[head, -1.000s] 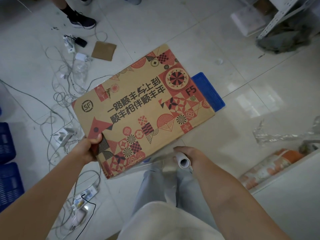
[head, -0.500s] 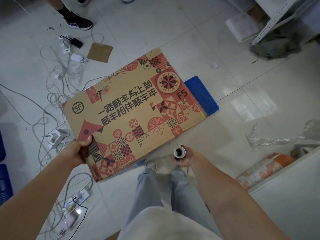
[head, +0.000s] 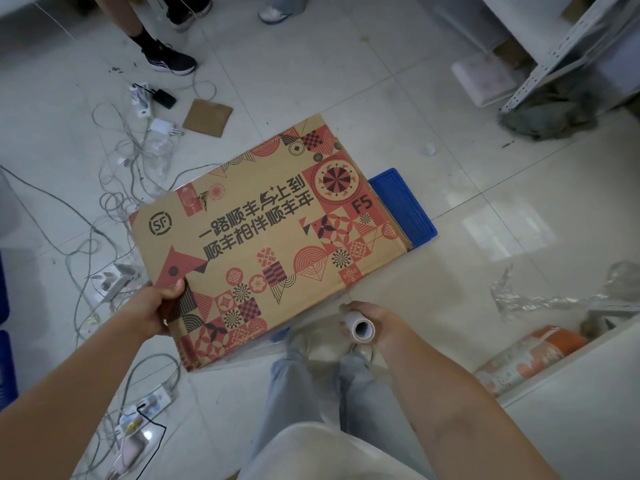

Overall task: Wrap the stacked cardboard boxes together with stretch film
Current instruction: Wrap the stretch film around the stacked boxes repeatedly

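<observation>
Floor (head: 398,98): white tiles, loose cables (head: 104,202).
Left hand (head: 156,306): grips cardboard box (head: 270,237) corner.
Right hand (head: 374,320): holds film roll (head: 358,327), just beside box.

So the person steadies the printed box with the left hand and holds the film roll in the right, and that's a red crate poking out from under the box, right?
Nearly. The head view shows the crate under the cardboard box is blue, not red. The rest holds: the left hand grips the box's near corner and the right hand holds the film roll.

We see a storeroom or packing room: pale tiled floor (head: 398,81), metal shelving (head: 568,53), blue crates (head: 7,368), loose cables (head: 114,202), scrap film (head: 540,299).
</observation>
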`<state>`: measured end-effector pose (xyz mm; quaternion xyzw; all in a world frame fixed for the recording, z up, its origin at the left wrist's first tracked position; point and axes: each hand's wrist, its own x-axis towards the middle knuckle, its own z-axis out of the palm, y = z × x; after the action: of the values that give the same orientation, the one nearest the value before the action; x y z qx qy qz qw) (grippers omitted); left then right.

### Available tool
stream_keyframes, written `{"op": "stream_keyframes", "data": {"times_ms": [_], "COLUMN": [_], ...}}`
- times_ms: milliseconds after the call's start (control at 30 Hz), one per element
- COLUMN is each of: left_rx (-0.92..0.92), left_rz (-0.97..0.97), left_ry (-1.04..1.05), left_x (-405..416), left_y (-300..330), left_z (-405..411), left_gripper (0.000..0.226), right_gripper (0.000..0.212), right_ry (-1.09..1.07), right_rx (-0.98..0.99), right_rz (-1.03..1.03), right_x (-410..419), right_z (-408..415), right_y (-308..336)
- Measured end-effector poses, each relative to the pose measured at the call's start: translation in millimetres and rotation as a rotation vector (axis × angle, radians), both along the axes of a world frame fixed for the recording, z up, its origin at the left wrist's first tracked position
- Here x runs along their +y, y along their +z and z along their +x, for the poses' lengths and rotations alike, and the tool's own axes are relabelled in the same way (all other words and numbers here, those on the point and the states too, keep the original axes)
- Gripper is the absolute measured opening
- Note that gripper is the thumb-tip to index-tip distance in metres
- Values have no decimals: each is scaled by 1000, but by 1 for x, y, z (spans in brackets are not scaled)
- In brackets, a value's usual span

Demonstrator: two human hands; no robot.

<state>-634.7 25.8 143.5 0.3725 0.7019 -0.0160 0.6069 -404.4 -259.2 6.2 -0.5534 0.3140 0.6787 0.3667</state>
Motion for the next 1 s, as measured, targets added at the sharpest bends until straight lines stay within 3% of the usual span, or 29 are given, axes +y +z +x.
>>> {"op": "stream_keyframes", "data": {"times_ms": [100,233,300,433,533,800,1000], "left_rx": [37,54,30,91,210,362,326], "left_rz": [81,248,312,434,499,535,481], "left_ry": [-17,13,8,-62,-128,-157,-108], "left_x": [0,-6,-10,-10,-16,-17,-13], "left_y": [1,4,6,0,7,9,8], "left_z": [2,5,9,10,20,29,27], "left_gripper": [39,86,93,60,47,54,47], "right_gripper": [20,12,22,28,32,31,34], "right_ry": [18,-63,-59,-91,-138,-259,-229], "right_rx": [-31,-23,27,81,100,138,185], "right_rz": [16,3,-11,-16,-5,-6,53], "right_x": [-3,-4,-7,-5,5,4,-4], "right_z": [4,7,9,11,14,15,18], "right_y": [3,8,8,6,7,5,8]}}
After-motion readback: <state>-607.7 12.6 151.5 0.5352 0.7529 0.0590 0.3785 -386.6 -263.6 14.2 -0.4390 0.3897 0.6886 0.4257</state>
